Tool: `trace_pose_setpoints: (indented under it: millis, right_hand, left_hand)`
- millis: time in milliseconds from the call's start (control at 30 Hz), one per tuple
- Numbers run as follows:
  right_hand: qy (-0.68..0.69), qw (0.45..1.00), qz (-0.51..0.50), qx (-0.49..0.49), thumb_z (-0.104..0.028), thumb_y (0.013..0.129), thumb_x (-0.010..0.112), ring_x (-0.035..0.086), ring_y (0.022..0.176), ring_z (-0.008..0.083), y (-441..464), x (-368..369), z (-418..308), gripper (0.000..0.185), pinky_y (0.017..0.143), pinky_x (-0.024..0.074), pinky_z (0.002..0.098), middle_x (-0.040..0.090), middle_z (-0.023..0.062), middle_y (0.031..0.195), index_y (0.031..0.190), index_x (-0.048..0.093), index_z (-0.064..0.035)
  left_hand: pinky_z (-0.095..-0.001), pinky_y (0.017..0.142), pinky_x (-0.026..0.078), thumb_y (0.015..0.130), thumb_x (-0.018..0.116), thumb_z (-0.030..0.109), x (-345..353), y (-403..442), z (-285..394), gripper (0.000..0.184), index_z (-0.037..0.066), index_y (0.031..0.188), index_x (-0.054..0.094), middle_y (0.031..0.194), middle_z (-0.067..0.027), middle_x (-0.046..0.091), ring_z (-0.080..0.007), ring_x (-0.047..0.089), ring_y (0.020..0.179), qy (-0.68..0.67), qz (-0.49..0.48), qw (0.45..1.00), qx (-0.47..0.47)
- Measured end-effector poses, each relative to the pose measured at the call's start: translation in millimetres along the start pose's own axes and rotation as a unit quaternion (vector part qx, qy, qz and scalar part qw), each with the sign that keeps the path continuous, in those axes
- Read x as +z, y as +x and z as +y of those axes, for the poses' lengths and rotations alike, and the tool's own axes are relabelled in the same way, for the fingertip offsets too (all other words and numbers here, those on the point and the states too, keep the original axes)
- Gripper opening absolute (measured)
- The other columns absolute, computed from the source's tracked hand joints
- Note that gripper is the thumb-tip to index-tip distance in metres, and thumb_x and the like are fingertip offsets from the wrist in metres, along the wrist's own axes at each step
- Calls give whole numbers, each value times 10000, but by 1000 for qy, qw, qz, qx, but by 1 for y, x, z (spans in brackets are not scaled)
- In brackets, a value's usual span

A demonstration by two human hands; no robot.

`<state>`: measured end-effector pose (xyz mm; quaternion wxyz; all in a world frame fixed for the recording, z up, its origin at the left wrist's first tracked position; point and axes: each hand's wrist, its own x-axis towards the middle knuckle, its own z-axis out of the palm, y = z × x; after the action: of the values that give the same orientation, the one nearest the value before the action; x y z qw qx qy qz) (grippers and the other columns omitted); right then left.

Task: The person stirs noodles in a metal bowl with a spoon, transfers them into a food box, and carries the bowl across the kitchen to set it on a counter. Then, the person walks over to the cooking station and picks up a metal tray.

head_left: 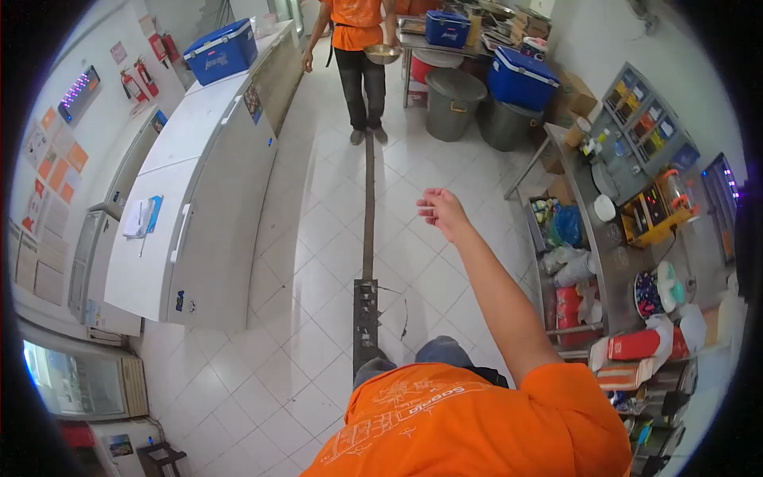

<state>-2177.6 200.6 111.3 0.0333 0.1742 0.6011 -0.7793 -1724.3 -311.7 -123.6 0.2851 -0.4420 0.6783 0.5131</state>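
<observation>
My right hand (445, 215) is held out in front of me above the white tiled floor (421, 274). Its fingers are loosely bent and apart, with nothing in them, and it touches nothing. My left hand is out of the picture. Below my arm, my orange shirt (461, 421) fills the bottom of the view. Ahead, a person in an orange shirt (358, 16) stands facing this way, with a metal bowl (383, 54) at one hand.
A dark floor channel (369, 207) runs straight ahead. White chest freezers (214, 215) line the left, with a blue cooler (221, 52) on top. At right stands a metal table (576, 187) with loaded shelves. Grey bins (453, 107) and another blue cooler (520, 78) are farther back.
</observation>
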Motion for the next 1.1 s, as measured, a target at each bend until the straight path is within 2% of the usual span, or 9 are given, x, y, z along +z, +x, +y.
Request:
trace_pose_setpoints:
  millis: [267,333,500,567,633,733,800,1000,1100]
  right_hand:
    - [5,999,7,-50,-245,894,643,619,685,151,189,6,-59,248,539,457,258,665,81,882,1035,509,-91]
    - [83,993,71,-45,-315,894,663,614,650,156,241,15,-74,313,502,456,263,660,86,881,1020,494,-83]
    - [90,984,150,-23,-366,875,689,607,593,165,308,16,-87,388,470,474,283,643,93,818,978,498,-45]
    - [33,990,136,15,-317,874,697,604,552,166,324,6,-74,349,463,481,274,623,91,732,898,515,-20]
    - [6,989,148,15,-231,872,680,602,526,161,312,10,-60,279,463,490,266,604,80,672,835,519,-6]
    - [14,987,158,-12,-119,851,636,578,518,161,292,11,-38,166,445,459,266,590,84,689,869,516,-6]
    - [136,982,123,42,-46,823,591,520,491,153,282,8,-21,116,428,408,262,537,77,679,889,503,-11]
    - [120,992,17,25,-14,818,559,417,463,120,177,13,-6,123,413,312,259,470,49,661,857,450,-53]
    - [122,990,-59,49,-2,835,547,417,461,93,100,21,3,93,414,320,244,496,24,666,859,481,-62]
  left_hand:
    - [-341,522,501,959,543,353,1,-42,2,355,68,1157,472,968,-135,645,-205,608,608,11,126,988,-93]
    - [-340,513,500,963,538,355,11,-57,11,354,68,1159,468,967,-139,645,-204,606,597,19,165,980,-106]
    - [-337,496,499,970,527,359,61,-79,54,354,69,1163,459,965,-146,644,-204,602,576,50,251,961,-105]
    - [-295,409,432,956,568,298,103,-79,96,307,71,1120,443,924,-157,640,-169,561,493,-281,146,946,-73]
    - [-274,430,440,926,610,226,138,-84,104,298,64,1125,457,912,-137,653,-150,579,538,-216,55,975,-14]
    - [-263,476,458,910,600,171,181,-84,95,268,54,1124,488,933,-113,669,-138,606,611,-212,54,975,38]
    - [-262,482,457,905,584,153,197,-93,98,255,56,1121,491,935,-114,671,-138,605,608,-239,65,969,5]
    - [-273,557,448,845,464,42,217,-134,108,151,95,985,476,966,-109,667,-159,605,708,-345,106,932,-28]
    - [-281,592,456,828,464,37,228,-167,93,143,98,957,479,962,-104,664,-159,601,739,-388,149,909,24]
